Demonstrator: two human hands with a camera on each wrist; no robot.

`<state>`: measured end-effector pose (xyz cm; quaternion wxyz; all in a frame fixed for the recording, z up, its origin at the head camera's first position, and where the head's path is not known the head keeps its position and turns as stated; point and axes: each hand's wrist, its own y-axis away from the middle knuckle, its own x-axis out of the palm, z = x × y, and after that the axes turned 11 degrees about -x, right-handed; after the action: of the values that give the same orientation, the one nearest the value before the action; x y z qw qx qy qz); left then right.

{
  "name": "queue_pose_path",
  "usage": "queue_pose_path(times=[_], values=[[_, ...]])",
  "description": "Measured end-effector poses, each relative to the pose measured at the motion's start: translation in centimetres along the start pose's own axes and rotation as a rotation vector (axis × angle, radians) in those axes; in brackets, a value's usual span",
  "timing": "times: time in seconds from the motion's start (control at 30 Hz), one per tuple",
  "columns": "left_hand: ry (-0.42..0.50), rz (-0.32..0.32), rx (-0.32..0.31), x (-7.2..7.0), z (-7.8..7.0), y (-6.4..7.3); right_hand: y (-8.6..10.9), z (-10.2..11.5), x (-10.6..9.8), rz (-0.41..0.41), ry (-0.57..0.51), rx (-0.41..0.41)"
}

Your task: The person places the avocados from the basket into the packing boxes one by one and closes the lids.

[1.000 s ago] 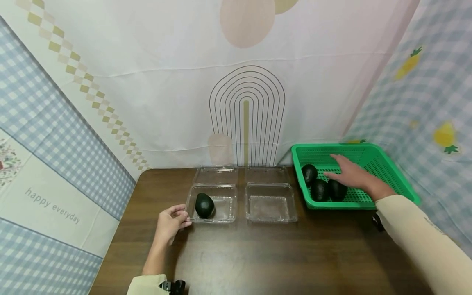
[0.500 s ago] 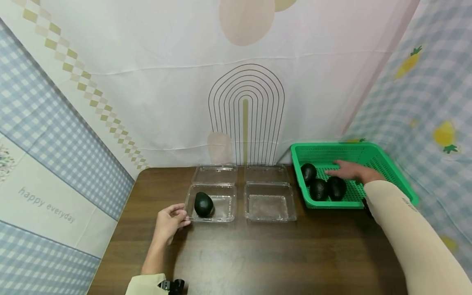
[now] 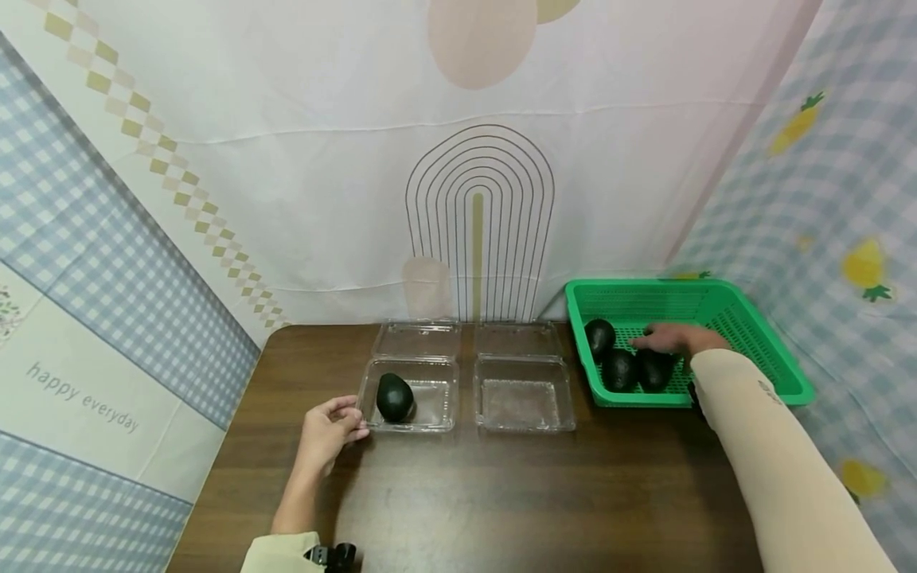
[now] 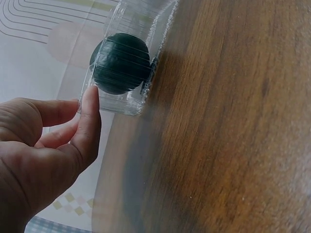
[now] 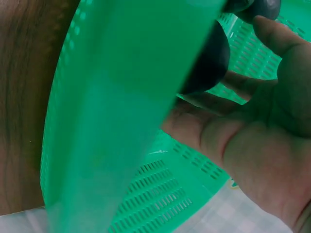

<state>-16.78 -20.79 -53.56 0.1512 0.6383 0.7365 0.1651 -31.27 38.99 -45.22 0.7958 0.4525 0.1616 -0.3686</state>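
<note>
At the near left corner of the left clear plastic clamshell container (image 3: 435, 414), my left hand (image 3: 331, 430) pinches the rim between thumb and fingers. One dark green avocado (image 3: 395, 397) lies inside it, seen through the plastic wall in the left wrist view. My right hand (image 3: 669, 339) is down inside the green basket (image 3: 770, 358), over the far side of the rightmost avocado (image 3: 653, 372). In the right wrist view its fingers (image 5: 243, 83) reach beside an avocado (image 5: 211, 63) with the thumb spread away; the basket wall hides some fingertips. Two more avocados (image 3: 619, 371) lie alongside.
A second open clamshell container (image 3: 526, 406) stands between the first one and the basket. Both lids lean back toward the patterned cloth (image 3: 344, 199) behind the table (image 3: 487, 501). Checked cloth (image 3: 845, 199) hangs close by the basket on the right.
My right hand has moved down and lower into the basket, from above the avocados to the rightmost one. The left hand has stayed at the container's rim.
</note>
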Motion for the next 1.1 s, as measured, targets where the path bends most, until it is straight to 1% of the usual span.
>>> queue_pose_path(times=[0.2,0.43,0.7,1.1], values=[[0.0,-0.002,0.0,-0.1,0.1,-0.1,-0.3,-0.8,0.5,-0.004,-0.009,0.011],[-0.005,0.004,0.005,0.0,0.0,-0.1,-0.1,-1.1,0.8,0.006,-0.074,0.029],[-0.033,0.007,0.013,0.0,-0.1,0.1,0.3,-0.9,1.0,0.0,-0.025,0.018],[-0.039,-0.002,0.012,-0.1,0.0,-0.1,0.4,-1.4,1.5,-0.023,-0.056,-0.022]])
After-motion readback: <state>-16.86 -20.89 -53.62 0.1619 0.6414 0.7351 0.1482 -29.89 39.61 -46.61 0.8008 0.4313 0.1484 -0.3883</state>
